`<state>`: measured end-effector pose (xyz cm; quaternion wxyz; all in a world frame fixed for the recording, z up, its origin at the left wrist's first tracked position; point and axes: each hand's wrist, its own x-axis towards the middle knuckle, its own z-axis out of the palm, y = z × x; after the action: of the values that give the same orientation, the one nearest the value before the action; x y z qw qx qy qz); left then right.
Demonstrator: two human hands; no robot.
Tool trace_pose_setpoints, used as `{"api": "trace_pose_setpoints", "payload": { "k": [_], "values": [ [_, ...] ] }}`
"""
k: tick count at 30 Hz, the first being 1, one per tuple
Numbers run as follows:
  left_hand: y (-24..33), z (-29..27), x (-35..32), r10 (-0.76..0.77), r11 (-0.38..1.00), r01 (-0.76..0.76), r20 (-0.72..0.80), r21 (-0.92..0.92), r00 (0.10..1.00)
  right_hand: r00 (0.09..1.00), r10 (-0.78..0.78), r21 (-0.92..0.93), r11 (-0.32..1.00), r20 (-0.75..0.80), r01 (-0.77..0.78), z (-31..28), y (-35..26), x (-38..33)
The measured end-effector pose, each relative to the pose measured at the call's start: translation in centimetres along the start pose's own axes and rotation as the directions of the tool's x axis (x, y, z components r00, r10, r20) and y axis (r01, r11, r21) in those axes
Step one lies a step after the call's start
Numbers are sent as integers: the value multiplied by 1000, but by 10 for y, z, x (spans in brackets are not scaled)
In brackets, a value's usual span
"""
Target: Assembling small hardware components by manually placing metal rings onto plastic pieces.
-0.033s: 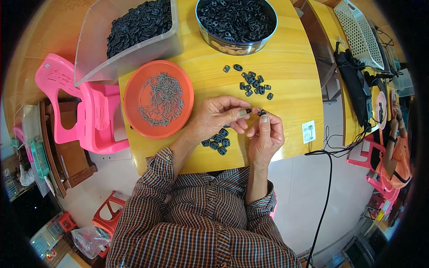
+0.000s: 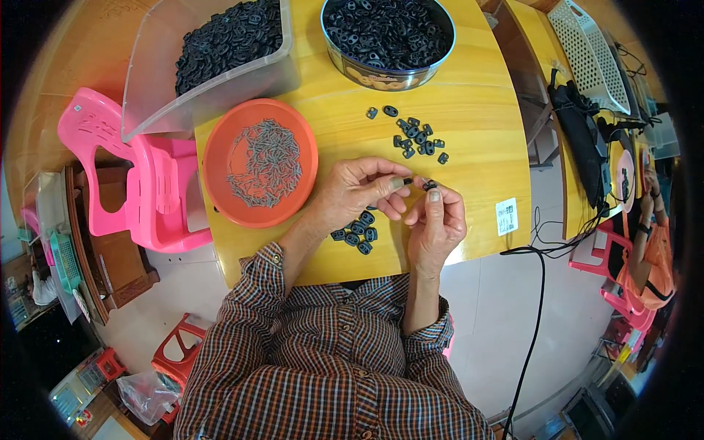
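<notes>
My left hand (image 2: pixel 364 192) pinches a small black plastic piece (image 2: pixel 408 181) between thumb and forefinger. Close beside it, my right hand (image 2: pixel 438 221) grips a black two-hole cord lock part (image 2: pixel 430 185) with the thumb on top. The fingers hide most of both parts. Below my left hand lies a cluster of black oval cord lock parts (image 2: pixel 359 233), partly under the hand. A looser group of similar black pieces (image 2: pixel 419 138) is spread beyond my hands. To the left, an orange bowl (image 2: pixel 214 170) holds many thin grey metal pieces that look like small springs.
A clear plastic bin (image 2: pixel 213 103) and a round tin (image 2: pixel 389 79), both filled with black parts, stand at the far side of the yellow table (image 2: pixel 484 103). A white label (image 2: pixel 507 216) lies near its right edge. A pink chair (image 2: pixel 139 191) is at left; another person (image 2: pixel 649 257) sits far right.
</notes>
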<state>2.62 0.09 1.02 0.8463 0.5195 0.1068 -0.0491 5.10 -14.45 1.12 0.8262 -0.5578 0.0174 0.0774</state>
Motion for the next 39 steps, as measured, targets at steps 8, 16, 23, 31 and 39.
{"api": "trace_pose_setpoints", "payload": {
  "k": [8, 16, 23, 31, 39],
  "values": [
    [1, 0, 1, -97, 994, 96, -24, -60, 995, 1000, 10, -24, 1000, -5, -10, -2, 2, 0],
    [0, 3, 0, -62, 998, 62, -104, 1, 993, 998, -49, -45, 998, 43, 51, -1, 7, -1],
    [-1, 10, 1, 1, 1000, 3, -207, 17, 978, 995, -85, -135, 987, 50, 91, 4, 6, -4],
    [-5, 14, 1, 49, 997, -33, -237, 69, 970, 996, -77, -189, 978, 51, 86, 4, 6, -4],
    [-6, 14, 1, 46, 996, -28, -221, 84, 974, 993, -105, -138, 984, 47, 111, 4, 7, -4]
  ]
}}
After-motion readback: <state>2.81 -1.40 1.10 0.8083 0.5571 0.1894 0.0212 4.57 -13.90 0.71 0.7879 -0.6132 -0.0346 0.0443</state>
